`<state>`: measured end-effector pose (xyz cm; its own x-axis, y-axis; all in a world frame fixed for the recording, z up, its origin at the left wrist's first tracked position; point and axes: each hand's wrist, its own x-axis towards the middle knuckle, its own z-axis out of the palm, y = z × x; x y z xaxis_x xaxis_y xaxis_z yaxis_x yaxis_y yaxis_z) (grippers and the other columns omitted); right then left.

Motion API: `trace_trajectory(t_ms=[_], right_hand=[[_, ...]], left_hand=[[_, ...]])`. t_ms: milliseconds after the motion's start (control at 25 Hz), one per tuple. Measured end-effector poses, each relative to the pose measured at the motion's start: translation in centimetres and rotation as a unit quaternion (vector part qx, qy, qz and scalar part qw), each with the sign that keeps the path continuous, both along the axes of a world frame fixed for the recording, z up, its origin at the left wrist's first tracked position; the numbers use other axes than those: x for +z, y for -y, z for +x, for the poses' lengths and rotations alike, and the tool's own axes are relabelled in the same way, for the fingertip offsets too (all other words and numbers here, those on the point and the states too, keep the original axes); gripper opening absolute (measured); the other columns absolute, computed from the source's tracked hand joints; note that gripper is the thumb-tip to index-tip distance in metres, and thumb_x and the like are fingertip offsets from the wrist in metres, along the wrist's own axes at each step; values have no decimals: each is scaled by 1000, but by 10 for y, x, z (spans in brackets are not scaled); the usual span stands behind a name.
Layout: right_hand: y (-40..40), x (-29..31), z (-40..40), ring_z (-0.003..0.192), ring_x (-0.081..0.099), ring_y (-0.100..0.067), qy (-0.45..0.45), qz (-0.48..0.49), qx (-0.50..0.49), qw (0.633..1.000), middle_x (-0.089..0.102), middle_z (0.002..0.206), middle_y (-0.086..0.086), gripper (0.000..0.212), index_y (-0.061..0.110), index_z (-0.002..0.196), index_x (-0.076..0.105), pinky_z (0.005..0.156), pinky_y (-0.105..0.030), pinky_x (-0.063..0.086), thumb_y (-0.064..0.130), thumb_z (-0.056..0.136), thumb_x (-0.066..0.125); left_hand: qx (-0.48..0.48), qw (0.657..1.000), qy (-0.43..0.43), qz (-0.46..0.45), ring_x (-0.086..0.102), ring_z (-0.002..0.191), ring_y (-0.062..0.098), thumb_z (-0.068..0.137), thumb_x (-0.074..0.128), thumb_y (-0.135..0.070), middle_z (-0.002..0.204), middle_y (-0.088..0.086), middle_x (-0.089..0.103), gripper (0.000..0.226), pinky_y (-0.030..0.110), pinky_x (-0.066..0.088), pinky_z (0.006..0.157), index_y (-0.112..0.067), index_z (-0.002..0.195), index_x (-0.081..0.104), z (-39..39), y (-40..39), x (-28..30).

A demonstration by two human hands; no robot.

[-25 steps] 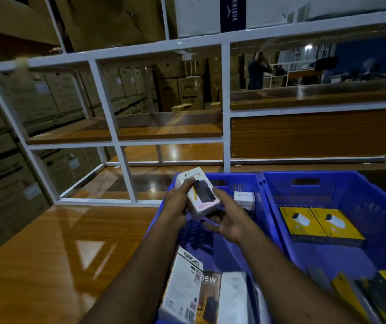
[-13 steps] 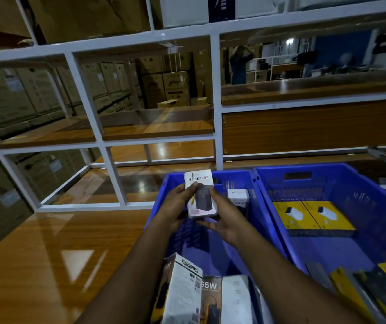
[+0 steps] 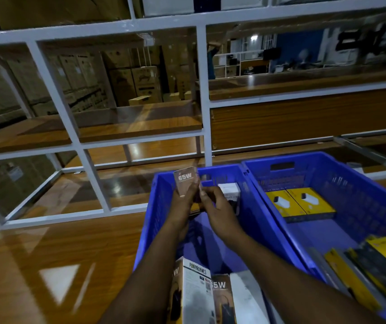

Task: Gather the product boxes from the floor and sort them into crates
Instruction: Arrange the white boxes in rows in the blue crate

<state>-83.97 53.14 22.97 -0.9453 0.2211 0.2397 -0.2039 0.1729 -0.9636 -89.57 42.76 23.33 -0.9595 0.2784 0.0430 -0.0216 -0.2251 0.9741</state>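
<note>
From the head camera, both hands meet over the far end of the left blue crate (image 3: 161,220), holding 1 small product box (image 3: 185,182) printed "65W" upright above its rim. The left hand (image 3: 182,206) wraps its fingers round the box's lower part; the right hand (image 3: 220,210) has its fingers curled in against the box's right edge, though motion blur hides exactly how it pinches. Just right of the hands, a small white box (image 3: 229,190) stands against the crate's far wall. At the crate's near end stand a white "Portronics" box (image 3: 195,293), a dark "65W" box (image 3: 221,298) and another white box (image 3: 245,298). The right blue crate (image 3: 369,206), touching the left one, holds 2 yellow boxes (image 3: 300,202) at its far end and more yellow and dark boxes (image 3: 374,270) at its near end. Both crates sit on a glossy wooden surface (image 3: 47,265) before a white shelf frame (image 3: 202,90).
</note>
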Motion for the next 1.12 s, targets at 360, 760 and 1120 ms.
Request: trace_trajectory(t_ms=[360, 760, 1120], right_hand=[[-14, 3, -10, 95, 64, -20, 42, -142, -79, 986, 64, 108, -7, 20, 12, 110, 53, 69, -23, 50, 17, 93, 63], [-7, 4, -15, 91, 62, -20, 72, -172, -53, 981, 63, 103, -7, 10, 14, 104, 51, 75, -34, 51, 15, 95, 56], [-11, -21, -23, 95, 54, -18, 53, 37, -207, 976, 50, 112, -1, 15, 21, 96, 53, 69, -24, 48, 11, 88, 60]], left_hand=[[-65, 978, 179, 86, 61, 121, 34, 92, 50, -56, 124, 15, 69, 57, 49, 40, 112, -19, 133, 60, 3, 2, -3], [-59, 973, 205, 87, 66, 112, 33, 91, 43, -61, 118, 17, 71, 60, 43, 54, 90, -19, 131, 60, -3, 8, -5], [-50, 983, 171, 40, 64, 116, 38, 72, 84, -35, 122, 20, 68, 67, 54, 48, 102, -10, 130, 61, -12, 8, -21]])
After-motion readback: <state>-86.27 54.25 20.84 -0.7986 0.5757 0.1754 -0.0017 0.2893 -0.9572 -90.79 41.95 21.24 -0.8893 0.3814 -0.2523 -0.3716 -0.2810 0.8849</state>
